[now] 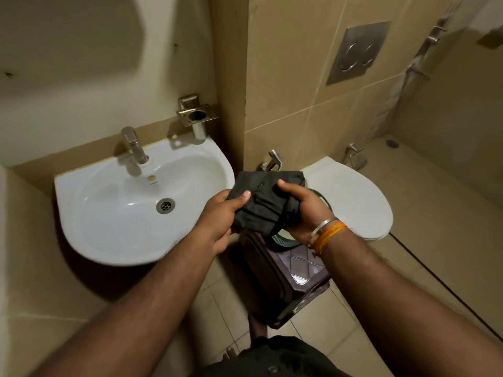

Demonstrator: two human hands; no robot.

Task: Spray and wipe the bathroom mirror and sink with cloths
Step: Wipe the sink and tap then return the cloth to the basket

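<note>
Between the sink (81,213) and the toilet (353,197), both hands hold a dark cloth (265,201) in the air above a brown stool (296,268). The left hand (217,221) grips the cloth's left edge, thumb laid on top and fingers curled beneath. The right hand (304,208) grips the right side, thumb pressed onto the top of the cloth and fingers wrapped under it; a metal bangle (322,227) and orange threads circle that wrist. The cloth is bunched and folded between the two hands, touching neither the sink nor the stool as far as can be seen.

A round object with a pale rim lies on the stool, mostly hidden by the cloth and right hand. The sink is white, with a tap (133,145) at its back edge and a drain (165,205) in the bowl. A steel holder (196,115) is fixed to the wall above the sink's right rear corner. The toilet lid is down, a flush plate (356,53) is set in the tiled wall above it, and a hand sprayer (272,160) shows just behind the cloth. A bare foot stands on the floor tiles at the bottom.
</note>
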